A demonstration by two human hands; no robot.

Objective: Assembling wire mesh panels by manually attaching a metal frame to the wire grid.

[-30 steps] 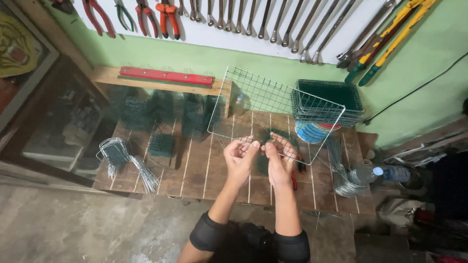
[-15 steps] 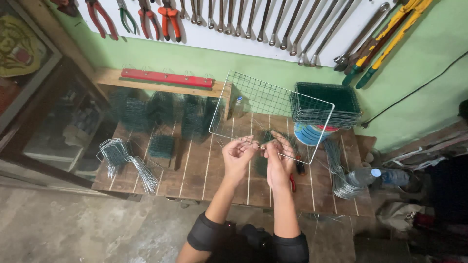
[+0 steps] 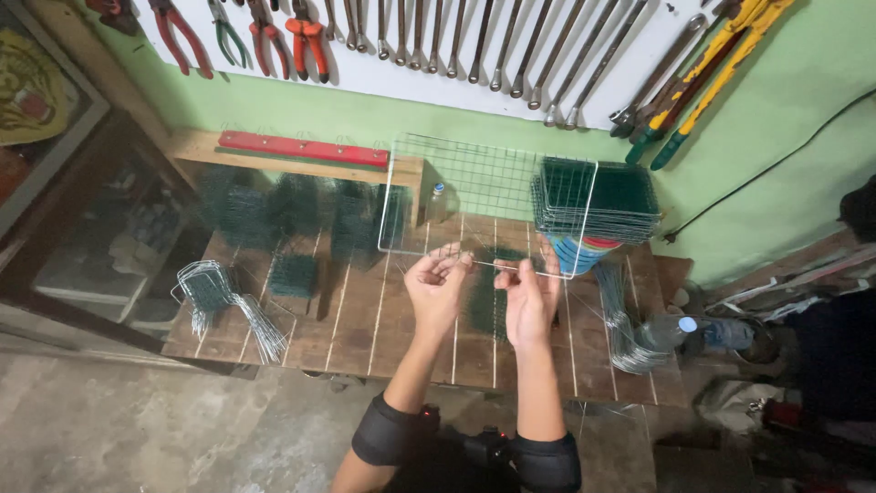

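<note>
A bare wire mesh panel stands tilted over the wooden workbench. Both hands pinch its near edge. My left hand grips the edge wire at the left, fingers curled around it. Just to the right, my right hand holds the same edge wire. A small green mesh piece lies on the bench beneath the hands.
A stack of green mesh panels sits on coloured bowls at the right. Green mesh pieces and bent wire bundles lie at the left, more wires and a plastic bottle at the right. Pliers and wrenches hang on the wall.
The hands and the mesh panel have stayed almost in place; the fingers have shifted slightly along the near edge wire.
</note>
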